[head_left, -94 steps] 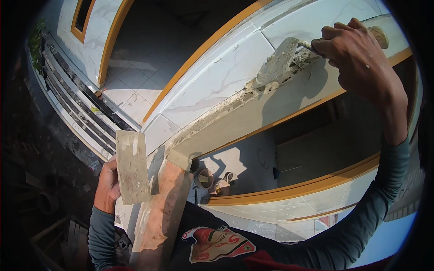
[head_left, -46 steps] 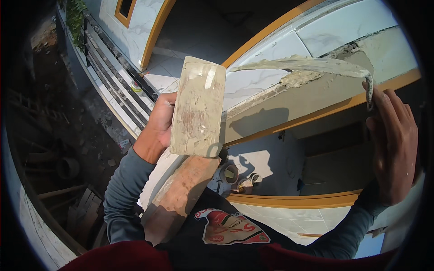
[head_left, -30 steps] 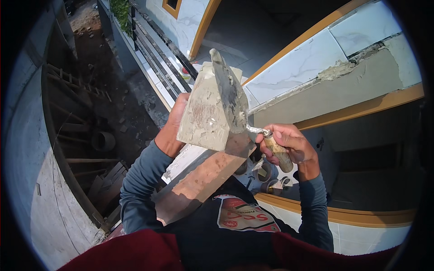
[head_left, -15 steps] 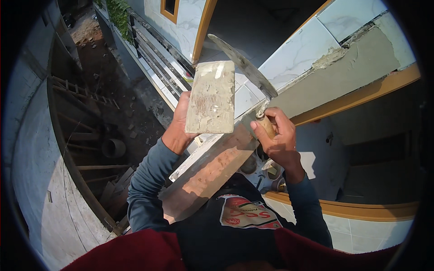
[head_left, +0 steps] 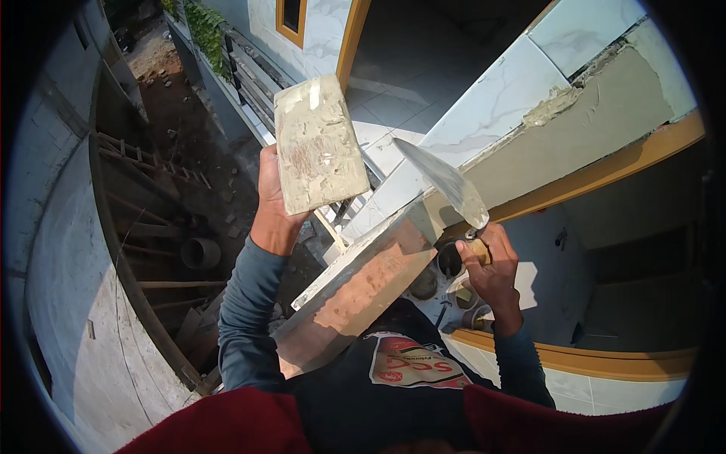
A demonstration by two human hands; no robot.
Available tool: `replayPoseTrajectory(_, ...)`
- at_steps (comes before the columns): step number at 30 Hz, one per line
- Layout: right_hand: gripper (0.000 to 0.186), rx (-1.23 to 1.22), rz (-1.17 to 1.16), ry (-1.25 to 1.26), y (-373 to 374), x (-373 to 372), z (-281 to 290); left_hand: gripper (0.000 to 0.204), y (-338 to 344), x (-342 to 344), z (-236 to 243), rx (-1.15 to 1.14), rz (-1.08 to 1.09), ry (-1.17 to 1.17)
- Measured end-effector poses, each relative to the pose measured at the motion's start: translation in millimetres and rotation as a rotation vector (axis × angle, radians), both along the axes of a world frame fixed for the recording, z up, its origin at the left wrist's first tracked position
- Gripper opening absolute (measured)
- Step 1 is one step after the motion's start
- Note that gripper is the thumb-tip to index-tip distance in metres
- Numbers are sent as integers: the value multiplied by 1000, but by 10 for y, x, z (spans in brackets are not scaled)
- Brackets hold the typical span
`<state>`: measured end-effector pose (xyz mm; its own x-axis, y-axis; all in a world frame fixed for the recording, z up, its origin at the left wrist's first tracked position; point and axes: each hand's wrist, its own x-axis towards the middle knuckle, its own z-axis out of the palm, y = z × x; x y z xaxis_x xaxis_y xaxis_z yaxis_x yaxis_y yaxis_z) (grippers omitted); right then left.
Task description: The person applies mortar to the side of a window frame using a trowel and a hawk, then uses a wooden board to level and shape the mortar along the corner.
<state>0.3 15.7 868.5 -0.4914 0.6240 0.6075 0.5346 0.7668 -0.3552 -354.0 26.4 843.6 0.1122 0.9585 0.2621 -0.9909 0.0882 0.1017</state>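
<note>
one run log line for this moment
left hand: holds smeared board | right hand: grips trowel by wooden handle | trowel: apart from board

Board (head_left: 321,144) L, trowel (head_left: 448,184) R, prob. bucket (head_left: 456,300) below

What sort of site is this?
Probably a building under construction or renovation: the right hand grips a trowel, the left hand a mortar-smeared board, and white marbled tiles sit beside bare grey plaster.

Green leaves (head_left: 207,36) beside slatted railing (head_left: 255,79); ladder (head_left: 154,160) at left; grey hollow cylinder (head_left: 200,254) near wooden pole (head_left: 183,284).
</note>
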Motion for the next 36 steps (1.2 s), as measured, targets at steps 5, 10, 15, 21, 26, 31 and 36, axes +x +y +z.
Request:
replayPoseTrajectory(5,38,177,140,-124,7,129,390,52,69,97,-9,-18,-95,-49)
replayPoseTrajectory(10,34,235,104,-215,75,133,459,48,-4,384,25,-102,-82,73)
replayPoseTrajectory(15,28,303,19,-124,194,86,412,45,-155,545,99,123,-51,272)
replayPoseTrajectory(21,33,395,11,-60,295,204,424,54,-194,432,47,118,-30,534)
replayPoseTrajectory(26,32,424,103,-83,338,163,455,44,-290,330,140,269,262,1214)
replayPoseTrajectory(31,30,407,167,-36,400,80,387,40,-393,341,365,-25,-20,1017)
replayPoseTrajectory(36,31,406,204,35,450,-16,234,43,-508,317,312,28,96,1087)
